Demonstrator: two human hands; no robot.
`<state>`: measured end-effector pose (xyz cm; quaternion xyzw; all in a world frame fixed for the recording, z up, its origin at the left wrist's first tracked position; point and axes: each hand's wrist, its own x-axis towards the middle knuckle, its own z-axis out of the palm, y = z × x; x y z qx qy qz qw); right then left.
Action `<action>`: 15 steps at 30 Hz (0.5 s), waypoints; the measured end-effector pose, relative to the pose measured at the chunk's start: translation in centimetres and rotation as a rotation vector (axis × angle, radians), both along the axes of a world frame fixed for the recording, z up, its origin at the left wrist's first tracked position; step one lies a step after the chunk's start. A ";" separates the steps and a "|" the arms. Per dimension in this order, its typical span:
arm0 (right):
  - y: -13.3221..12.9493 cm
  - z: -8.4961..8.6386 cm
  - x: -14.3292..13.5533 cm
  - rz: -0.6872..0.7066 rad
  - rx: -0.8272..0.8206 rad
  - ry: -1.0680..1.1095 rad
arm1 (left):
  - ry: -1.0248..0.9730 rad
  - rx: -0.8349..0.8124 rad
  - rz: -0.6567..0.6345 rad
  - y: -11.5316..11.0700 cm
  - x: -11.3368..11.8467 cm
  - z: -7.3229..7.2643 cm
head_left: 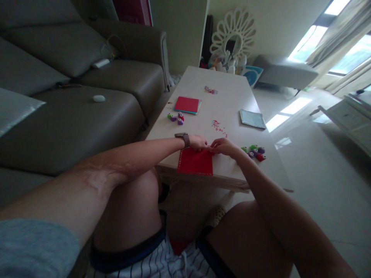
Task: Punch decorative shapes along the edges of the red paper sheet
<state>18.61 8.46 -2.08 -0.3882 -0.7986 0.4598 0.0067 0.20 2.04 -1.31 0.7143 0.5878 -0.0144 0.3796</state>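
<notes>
A red sheet (197, 161) with pale small marks along its left and front borders lies at the table's near edge, its front edge reaching over the rim. My left hand (198, 142), wearing a dark watch (183, 138), rests at the sheet's far edge with fingers curled and pressed together. My right hand (225, 147) meets it at the far right corner, thumb and fingers pinched. What lies between the fingertips is too small to make out. Just beyond the hands are tiny red pieces (219, 128), scattered on the white table (232, 90).
Small green, purple and red gadgets (255, 152) stand right of my right hand; similar ones (177, 117) sit at left. Behind those is a stack of coloured sheets (187, 104). A pale blue sheet (252, 118) lies near the right edge, colourful bits (210, 90) farther back. A sofa (116, 100) flanks the left.
</notes>
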 end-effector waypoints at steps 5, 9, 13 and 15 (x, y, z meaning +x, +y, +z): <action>0.3 -0.2 -0.7 -0.043 -0.027 -0.075 | 0.030 -0.030 0.002 0.3 0.3 0.0; 0.2 -0.1 -1.1 -0.059 -0.013 -0.104 | 0.050 -0.045 0.005 0.4 0.5 -0.3; -0.4 0.3 -1.3 -0.061 0.019 -0.109 | 0.062 -0.065 0.002 0.3 0.5 -0.2; -0.8 0.6 -1.0 -0.056 0.043 -0.092 | 0.061 -0.080 -0.006 0.1 0.4 0.1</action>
